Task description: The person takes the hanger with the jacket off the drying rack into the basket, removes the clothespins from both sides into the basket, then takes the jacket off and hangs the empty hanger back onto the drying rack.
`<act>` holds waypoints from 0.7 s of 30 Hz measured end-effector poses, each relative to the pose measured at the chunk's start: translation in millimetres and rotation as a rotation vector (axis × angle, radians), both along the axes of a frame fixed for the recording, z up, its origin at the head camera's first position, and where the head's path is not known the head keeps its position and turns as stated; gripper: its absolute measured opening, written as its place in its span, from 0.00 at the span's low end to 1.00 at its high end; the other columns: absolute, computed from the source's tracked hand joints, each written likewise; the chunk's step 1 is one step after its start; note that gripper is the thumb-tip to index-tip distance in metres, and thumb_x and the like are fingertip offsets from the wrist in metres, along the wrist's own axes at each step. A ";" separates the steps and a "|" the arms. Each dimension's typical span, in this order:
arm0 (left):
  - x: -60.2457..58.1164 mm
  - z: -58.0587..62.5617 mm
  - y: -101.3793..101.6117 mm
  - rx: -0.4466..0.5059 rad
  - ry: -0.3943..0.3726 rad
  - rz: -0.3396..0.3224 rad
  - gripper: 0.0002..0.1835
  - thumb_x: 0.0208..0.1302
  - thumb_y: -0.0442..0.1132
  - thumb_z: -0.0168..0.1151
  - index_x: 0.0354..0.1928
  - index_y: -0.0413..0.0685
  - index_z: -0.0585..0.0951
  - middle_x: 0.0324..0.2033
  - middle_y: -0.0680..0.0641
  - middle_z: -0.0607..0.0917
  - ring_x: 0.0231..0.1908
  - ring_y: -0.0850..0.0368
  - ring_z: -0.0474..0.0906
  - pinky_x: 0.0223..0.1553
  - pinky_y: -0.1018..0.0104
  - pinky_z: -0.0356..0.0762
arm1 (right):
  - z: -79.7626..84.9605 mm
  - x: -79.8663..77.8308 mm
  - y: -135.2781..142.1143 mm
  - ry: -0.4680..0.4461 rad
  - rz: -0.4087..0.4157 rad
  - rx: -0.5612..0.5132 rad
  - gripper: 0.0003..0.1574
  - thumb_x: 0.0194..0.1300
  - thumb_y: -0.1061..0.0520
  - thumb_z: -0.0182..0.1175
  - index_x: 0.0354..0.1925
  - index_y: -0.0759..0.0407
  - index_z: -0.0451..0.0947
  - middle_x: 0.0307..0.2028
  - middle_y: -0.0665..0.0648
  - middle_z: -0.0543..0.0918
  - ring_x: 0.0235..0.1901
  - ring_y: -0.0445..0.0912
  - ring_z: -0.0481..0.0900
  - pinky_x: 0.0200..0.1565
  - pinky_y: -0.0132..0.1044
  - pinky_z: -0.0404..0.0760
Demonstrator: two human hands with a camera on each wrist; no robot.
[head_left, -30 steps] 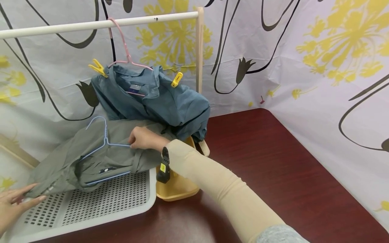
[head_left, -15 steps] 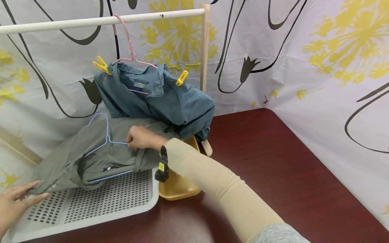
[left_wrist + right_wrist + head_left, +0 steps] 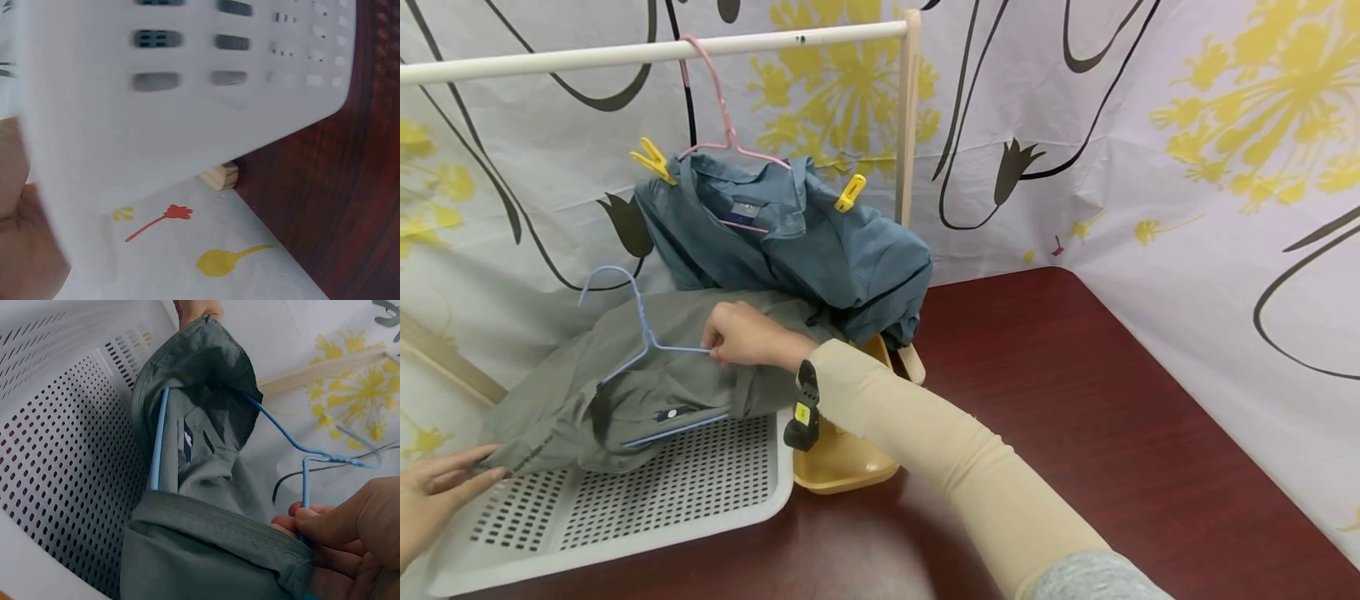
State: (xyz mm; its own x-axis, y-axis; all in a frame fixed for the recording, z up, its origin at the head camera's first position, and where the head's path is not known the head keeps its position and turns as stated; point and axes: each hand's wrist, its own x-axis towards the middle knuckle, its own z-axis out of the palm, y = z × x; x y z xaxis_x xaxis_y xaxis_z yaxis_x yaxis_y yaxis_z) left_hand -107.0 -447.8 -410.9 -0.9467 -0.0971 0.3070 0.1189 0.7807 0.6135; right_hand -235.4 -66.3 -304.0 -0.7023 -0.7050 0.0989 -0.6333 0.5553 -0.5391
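Observation:
A grey-green shirt (image 3: 696, 385) lies over the white basket with a blue hanger (image 3: 646, 333) partly inside it. My right hand (image 3: 748, 335) pinches the hanger's shoulder between thumb and fingers, right at the shirt's neck edge (image 3: 212, 519). Part of the lower bar (image 3: 159, 437) shows in the neck opening, and the hook sticks out free. At the far left, my left hand (image 3: 441, 493) grips the shirt's edge between thumb and fingers. In the left wrist view the basket wall hides most of that hand (image 3: 28, 250).
Above, a blue shirt (image 3: 850, 267) hangs by a pink hanger (image 3: 727, 125) from a white rail (image 3: 580, 57), with yellow clothespins (image 3: 850, 193) on its shoulders. The perforated white basket (image 3: 778, 492) stands beside a yellow bin (image 3: 850, 462) on the dark red table (image 3: 1037, 383).
The blue hanger's hook has tilted left and slightly up. My right hand has shifted a little left with the hanger. The left hand keeps its grip on the shirt.

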 end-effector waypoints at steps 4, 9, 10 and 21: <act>-4.4 3.5 -4.4 0.093 -0.041 0.002 0.21 0.57 0.32 0.64 0.39 0.77 0.79 0.32 0.84 0.66 0.30 0.91 0.62 0.26 0.91 0.65 | 9.3 3.5 2.2 0.051 0.015 0.005 0.09 0.60 0.65 0.59 0.37 0.61 0.85 0.21 0.45 0.81 0.23 0.34 0.76 0.30 0.20 0.72; -8.9 10.4 -4.0 0.075 0.004 0.019 0.20 0.60 0.33 0.61 0.34 0.78 0.75 0.27 0.82 0.69 0.21 0.83 0.66 0.17 0.82 0.65 | 21.9 7.4 7.1 0.089 0.007 -0.008 0.09 0.61 0.64 0.59 0.39 0.58 0.85 0.29 0.46 0.82 0.28 0.33 0.76 0.33 0.20 0.72; -9.0 12.5 -2.8 0.082 0.043 0.001 0.20 0.61 0.33 0.60 0.35 0.77 0.75 0.27 0.80 0.71 0.18 0.79 0.67 0.15 0.80 0.64 | 24.2 8.6 8.7 0.094 0.005 -0.018 0.09 0.61 0.64 0.59 0.39 0.58 0.84 0.31 0.46 0.82 0.29 0.33 0.75 0.33 0.20 0.72; -5.2 46.2 22.9 -0.015 0.204 -0.001 0.20 0.67 0.33 0.52 0.52 0.71 0.74 0.38 0.86 0.63 0.41 0.92 0.58 0.58 0.78 0.58 | 46.3 18.9 27.8 0.165 -0.006 -0.086 0.11 0.65 0.63 0.54 0.39 0.56 0.84 0.31 0.46 0.81 0.25 0.37 0.71 0.30 0.23 0.69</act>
State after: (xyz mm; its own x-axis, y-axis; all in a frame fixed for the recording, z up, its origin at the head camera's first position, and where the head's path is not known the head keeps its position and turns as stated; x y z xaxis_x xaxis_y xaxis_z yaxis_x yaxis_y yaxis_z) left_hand -112.2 -425.0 -364.7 -0.8646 -0.0904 0.4942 0.2403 0.7895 0.5648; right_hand -216.4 -38.5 -257.7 -0.6759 -0.6847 0.2728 -0.7137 0.5155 -0.4743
